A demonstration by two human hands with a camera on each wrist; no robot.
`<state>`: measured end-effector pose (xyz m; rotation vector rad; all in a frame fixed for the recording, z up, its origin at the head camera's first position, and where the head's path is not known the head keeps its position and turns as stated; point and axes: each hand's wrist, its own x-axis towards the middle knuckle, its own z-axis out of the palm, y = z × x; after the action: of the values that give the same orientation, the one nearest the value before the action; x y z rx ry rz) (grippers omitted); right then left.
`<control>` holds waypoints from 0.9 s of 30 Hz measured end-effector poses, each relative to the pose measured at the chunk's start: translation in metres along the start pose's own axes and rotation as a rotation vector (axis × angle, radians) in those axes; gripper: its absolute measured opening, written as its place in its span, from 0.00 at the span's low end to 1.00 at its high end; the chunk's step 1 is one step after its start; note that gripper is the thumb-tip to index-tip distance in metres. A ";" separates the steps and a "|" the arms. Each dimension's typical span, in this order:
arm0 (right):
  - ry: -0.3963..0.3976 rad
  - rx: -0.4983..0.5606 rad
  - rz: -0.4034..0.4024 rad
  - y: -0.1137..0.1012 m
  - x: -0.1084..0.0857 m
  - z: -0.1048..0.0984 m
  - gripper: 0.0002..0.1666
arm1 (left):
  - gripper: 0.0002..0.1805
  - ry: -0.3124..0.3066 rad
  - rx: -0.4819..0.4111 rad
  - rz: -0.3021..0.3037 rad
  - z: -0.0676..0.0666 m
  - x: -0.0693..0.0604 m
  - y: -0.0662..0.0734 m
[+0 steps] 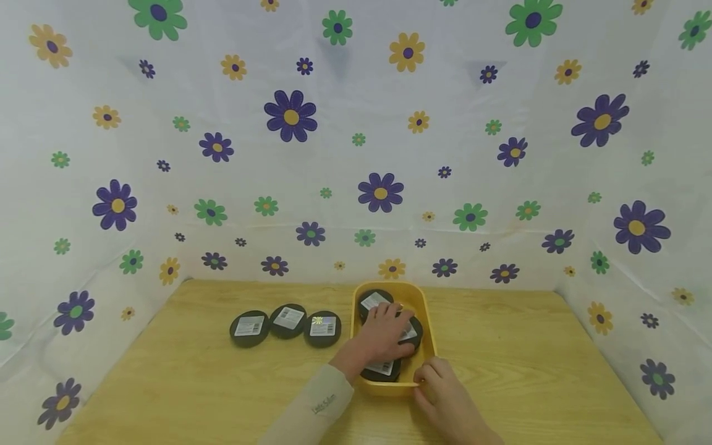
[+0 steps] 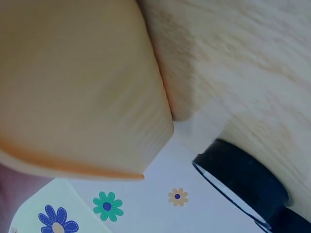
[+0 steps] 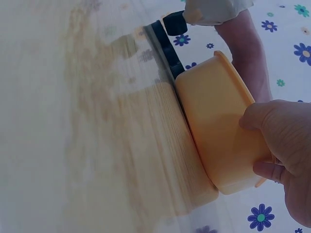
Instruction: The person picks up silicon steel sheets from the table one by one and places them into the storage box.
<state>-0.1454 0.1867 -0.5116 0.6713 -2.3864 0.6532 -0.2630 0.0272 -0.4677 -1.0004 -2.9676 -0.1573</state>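
Observation:
A yellow bin (image 1: 431,321) stands on the wooden table, holding black round discs with white labels: one at the back (image 1: 367,301), one at the right (image 1: 414,337), one at the front (image 1: 384,371). My left hand (image 1: 381,337) reaches in over the bin's left side and its fingers rest on the right disc; whether they grip it is hidden. In the left wrist view the bin's outer wall (image 2: 87,92) covers much of the picture. My right hand (image 1: 447,395) pinches the bin's front right corner; in the right wrist view this hand (image 3: 286,145) holds the rim of the bin (image 3: 223,126).
Left of the bin, three black labelled discs (image 1: 249,328) (image 1: 288,321) (image 1: 322,329) lie in a row on the table (image 1: 500,346). A flowered white cloth (image 1: 356,161) hangs behind and at both sides.

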 end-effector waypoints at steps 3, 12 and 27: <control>-0.007 -0.003 0.002 0.001 0.000 0.000 0.21 | 0.36 0.014 -0.013 -0.005 -0.004 -0.003 0.000; 0.001 0.000 0.013 0.000 0.000 0.000 0.21 | 0.33 0.161 -0.087 0.021 -0.012 -0.013 -0.015; 0.015 -0.013 0.037 -0.003 0.000 0.002 0.20 | 0.27 0.480 -0.360 -0.121 -0.043 -0.067 -0.054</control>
<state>-0.1441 0.1831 -0.5121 0.6159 -2.3927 0.6560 -0.2428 -0.0601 -0.4321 -0.6725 -2.5948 -0.8286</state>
